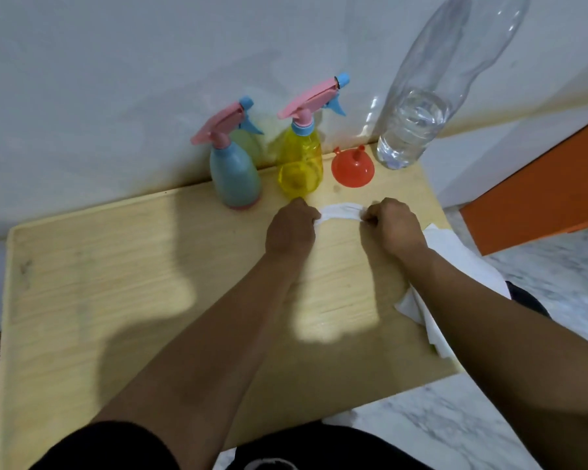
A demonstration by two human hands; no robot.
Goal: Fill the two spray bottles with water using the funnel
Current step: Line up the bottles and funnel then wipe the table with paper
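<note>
Both my hands are curled on a twisted white tissue on the wooden table, just in front of the funnel. My left hand grips its left end, my right hand pinches the right end. My fingertips are tucked under, so I can't see the exact finger placement.

The orange funnel sits mouth-down, spout up, near the table's back edge. Left of the funnel stands the yellow spray bottle, just beside it. Further left is the blue spray bottle, close to the yellow one. Both have pink trigger heads on. I can't tell the fill level in the blue one since it's opaque; the yellow one is see-through, but its level is hard to read.

Right of the funnel is a clear water bottle, upright, with water low in it. Its top is cut off by the frame.

More white paper lies in front-right of the funnel, partly hidden under my right forearm. The picture is slightly blurred.
</note>
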